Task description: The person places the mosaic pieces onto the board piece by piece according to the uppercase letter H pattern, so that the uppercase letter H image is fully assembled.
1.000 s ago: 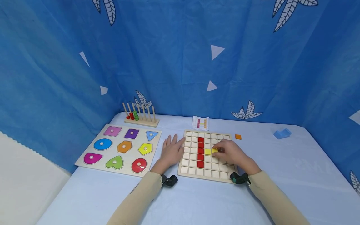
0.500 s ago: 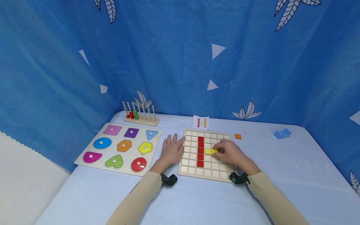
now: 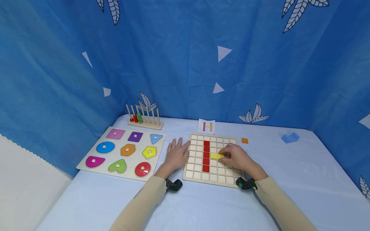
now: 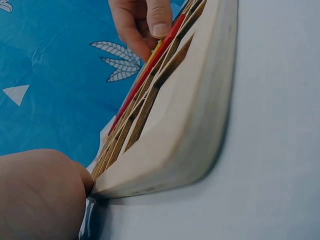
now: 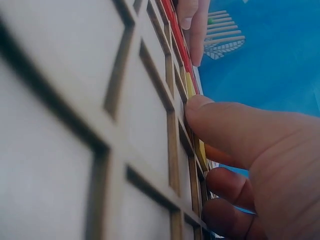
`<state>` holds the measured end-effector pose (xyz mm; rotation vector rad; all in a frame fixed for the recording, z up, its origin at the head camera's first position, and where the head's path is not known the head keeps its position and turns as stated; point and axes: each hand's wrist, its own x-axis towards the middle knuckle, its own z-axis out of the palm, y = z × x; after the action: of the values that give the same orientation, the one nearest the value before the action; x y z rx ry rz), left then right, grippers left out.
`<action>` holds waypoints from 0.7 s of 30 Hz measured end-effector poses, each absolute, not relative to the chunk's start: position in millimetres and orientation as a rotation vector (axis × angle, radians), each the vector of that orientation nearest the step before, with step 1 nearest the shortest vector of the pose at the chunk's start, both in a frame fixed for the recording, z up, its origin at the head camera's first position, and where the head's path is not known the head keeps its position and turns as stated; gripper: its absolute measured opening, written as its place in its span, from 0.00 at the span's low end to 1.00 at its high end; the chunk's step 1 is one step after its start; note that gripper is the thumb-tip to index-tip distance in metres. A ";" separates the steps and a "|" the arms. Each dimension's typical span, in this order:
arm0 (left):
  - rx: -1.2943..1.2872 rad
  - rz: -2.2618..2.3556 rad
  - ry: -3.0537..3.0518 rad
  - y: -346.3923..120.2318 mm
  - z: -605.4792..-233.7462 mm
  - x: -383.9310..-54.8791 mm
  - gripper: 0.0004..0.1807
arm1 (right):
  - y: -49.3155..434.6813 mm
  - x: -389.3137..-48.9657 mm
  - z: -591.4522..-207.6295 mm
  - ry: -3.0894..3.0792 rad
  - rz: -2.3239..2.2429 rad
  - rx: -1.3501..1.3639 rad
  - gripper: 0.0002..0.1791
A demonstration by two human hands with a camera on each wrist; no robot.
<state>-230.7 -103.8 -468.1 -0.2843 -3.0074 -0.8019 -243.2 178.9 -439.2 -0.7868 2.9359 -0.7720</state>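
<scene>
A wooden grid board [image 3: 197,175] lies on the table, with a column of red tiles [image 3: 206,155] set in its cells. Right of that column sits a yellow tile [image 3: 213,156]. Beside it, a second yellow tile [image 3: 220,156] is held at its right side by my right hand [image 3: 237,157], thumb and fingers bent; it looks level in its cell. In the right wrist view, the thumb [image 5: 220,122] partly hides the yellow. My left hand [image 3: 177,155] rests with fingers spread at the board's left edge, its fingertips touching the rim.
A shape puzzle board [image 3: 131,171] lies left, with a peg bead counter [image 3: 147,123] behind it. A pattern card [image 3: 206,126] is behind the grid. An orange tile [image 3: 244,141] lies right of the grid, and a blue block [image 3: 290,137] stands farther right.
The second yellow tile, slightly raised before, now looks flatter beside the first. The right hand's fingers have dipped a little with it; the left hand has stayed still.
</scene>
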 end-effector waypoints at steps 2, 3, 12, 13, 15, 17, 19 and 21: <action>-0.284 -0.803 -3.007 -104.1 -468.4 -230.4 0.28 | 179.1 -242.9 -439.3 2.933 -0.784 -0.790 0.14; -0.285 -0.804 -3.005 -104.2 -468.5 -230.4 0.28 | 179.2 -242.8 -439.6 2.933 -0.786 -0.792 0.14; -0.277 -0.808 -3.004 -104.0 -468.4 -231.4 0.28 | 180.6 -242.5 -439.8 2.928 -0.806 -0.748 0.13; -0.276 -0.810 -3.003 -104.0 -468.4 -231.3 0.28 | 180.7 -242.6 -439.7 2.927 -0.807 -0.743 0.13; -0.275 -0.810 -3.003 -103.9 -468.3 -230.9 0.28 | 180.7 -242.8 -439.7 2.927 -0.807 -0.734 0.13; -0.274 -0.803 -3.005 -103.8 -468.3 -230.6 0.28 | 180.8 -243.2 -439.8 2.926 -0.805 -0.732 0.13; -0.274 -0.799 -3.006 -103.8 -468.3 -230.6 0.28 | 181.0 -243.5 -439.8 2.925 -0.804 -0.731 0.13; -0.276 -0.799 -3.005 -103.9 -468.2 -230.6 0.28 | 181.2 -243.5 -439.2 2.922 -0.806 -0.729 0.13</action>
<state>-230.6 -103.9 -468.2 -0.2762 -3.0052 -0.7989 -243.5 181.2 -439.2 -0.7288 2.9215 -0.8060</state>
